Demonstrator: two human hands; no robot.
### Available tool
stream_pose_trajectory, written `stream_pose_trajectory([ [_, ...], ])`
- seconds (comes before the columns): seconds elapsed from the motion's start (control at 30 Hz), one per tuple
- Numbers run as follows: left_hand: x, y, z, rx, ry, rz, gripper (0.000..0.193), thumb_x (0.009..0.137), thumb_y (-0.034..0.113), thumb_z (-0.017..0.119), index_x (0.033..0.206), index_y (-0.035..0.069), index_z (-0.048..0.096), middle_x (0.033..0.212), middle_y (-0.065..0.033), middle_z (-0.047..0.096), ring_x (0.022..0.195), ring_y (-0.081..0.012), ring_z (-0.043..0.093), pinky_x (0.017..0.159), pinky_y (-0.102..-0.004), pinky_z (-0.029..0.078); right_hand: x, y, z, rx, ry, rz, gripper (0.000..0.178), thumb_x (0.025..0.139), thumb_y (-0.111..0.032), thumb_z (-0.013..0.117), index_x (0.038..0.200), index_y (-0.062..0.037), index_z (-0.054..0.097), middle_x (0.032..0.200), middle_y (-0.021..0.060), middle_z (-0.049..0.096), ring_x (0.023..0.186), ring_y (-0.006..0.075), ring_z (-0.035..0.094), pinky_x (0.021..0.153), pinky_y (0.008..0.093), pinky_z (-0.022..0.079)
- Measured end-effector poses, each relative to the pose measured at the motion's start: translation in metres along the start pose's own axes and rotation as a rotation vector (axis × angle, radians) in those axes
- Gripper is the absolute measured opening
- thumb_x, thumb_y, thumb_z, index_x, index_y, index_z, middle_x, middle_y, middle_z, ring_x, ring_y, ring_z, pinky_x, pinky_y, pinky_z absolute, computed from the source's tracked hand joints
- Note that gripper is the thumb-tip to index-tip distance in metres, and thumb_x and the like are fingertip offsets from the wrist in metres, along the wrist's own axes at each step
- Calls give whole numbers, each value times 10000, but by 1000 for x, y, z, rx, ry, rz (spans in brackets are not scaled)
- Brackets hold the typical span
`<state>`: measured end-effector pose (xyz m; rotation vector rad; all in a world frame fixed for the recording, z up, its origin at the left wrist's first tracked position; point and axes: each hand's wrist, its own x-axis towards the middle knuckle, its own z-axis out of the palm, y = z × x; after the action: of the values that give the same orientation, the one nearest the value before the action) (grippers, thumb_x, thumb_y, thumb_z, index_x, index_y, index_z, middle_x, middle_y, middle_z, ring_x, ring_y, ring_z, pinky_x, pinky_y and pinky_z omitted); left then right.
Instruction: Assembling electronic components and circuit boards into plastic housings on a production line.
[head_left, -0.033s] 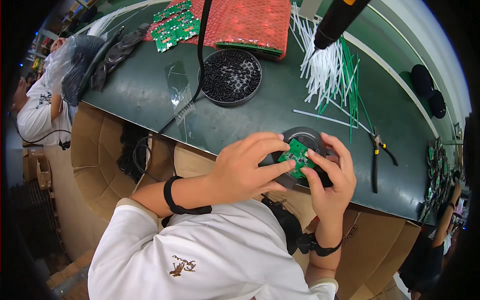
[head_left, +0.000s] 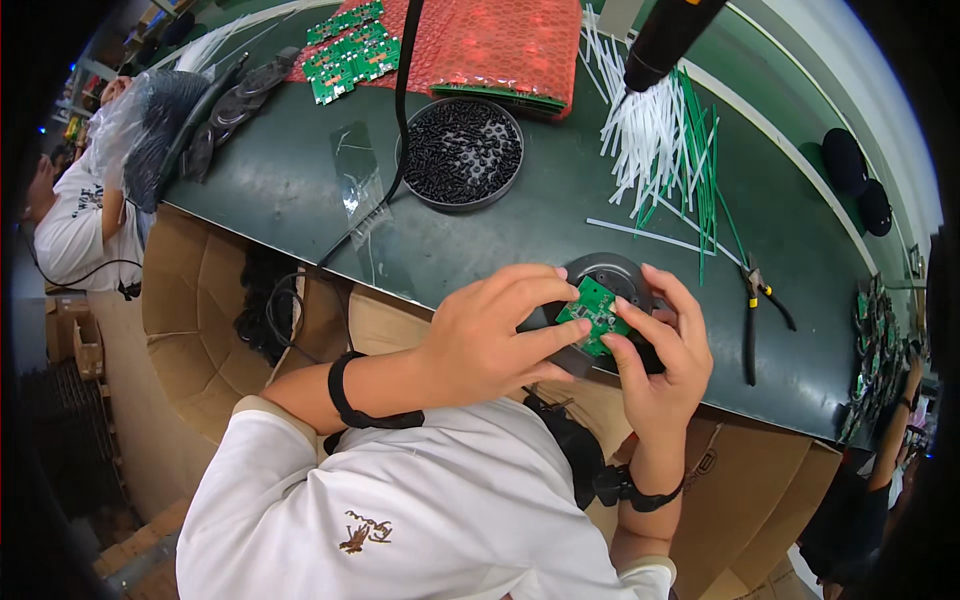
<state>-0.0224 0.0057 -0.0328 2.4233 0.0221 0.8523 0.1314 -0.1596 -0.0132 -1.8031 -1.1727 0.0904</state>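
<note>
Green-topped workbench (head_left: 300,190) carries a round tray of black screws (head_left: 462,152), white and green cable ties (head_left: 665,140) and pliers (head_left: 755,310). Near its front edge, the left hand (head_left: 490,335) and right hand (head_left: 660,360) pinch a small green circuit board (head_left: 594,312) over a round dark housing (head_left: 610,275). Cardboard boxes (head_left: 200,300) stand below.

This is an electronics assembly workshop. A long green desk (head_left: 300,190) carries the signs of it: beyond a round tray of black screws (head_left: 462,152) lie green circuit boards (head_left: 345,55) and red bubble wrap (head_left: 490,45); to the tray's right, cut white and green wires (head_left: 665,145) and pliers (head_left: 755,310). Cardboard boxes (head_left: 200,320) stand under the desk's near edge (another worker (head_left: 75,215) sits to the tray's left).
</note>
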Motion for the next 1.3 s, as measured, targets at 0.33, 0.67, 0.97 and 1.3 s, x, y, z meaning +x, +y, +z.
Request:
stream_pose_trajectory([
  [0.33,7,6,-2,34,-5,-28,615,603,367,920,1147,128,760,1184,-100,692,1051,-331,686,831,-401,583,14,-1,-6,-85,-95,-54,328,771,3,792,1094,-28,746,1224,123,711,1169,360,638,990,449,508],
  [0.67,42,-33,-47,209,175,-265,155,855,41,745,1005,35,704,943,-144,663,839,-356,667,751,-444,545,112,0,-25,265,59,109,642,961,-124,738,1515,30,454,1394,173,642,1266,265,629,1020,398,528],
  [0.97,70,-72,-58,374,-75,-346,71,856,143,750,901,89,741,919,-94,654,882,-343,679,751,-477,540,186,-13,0,667,132,-49,456,975,-34,706,1377,71,520,1240,163,689,1130,224,689,1035,357,513],
  [1.3,66,-81,-53,391,102,-324,115,923,153,702,963,54,658,913,-146,629,865,-380,667,750,-501,533,117,-74,-37,899,-5,137,286,923,-66,686,1165,32,571,693,59,579,526,131,517,512,283,416],
])
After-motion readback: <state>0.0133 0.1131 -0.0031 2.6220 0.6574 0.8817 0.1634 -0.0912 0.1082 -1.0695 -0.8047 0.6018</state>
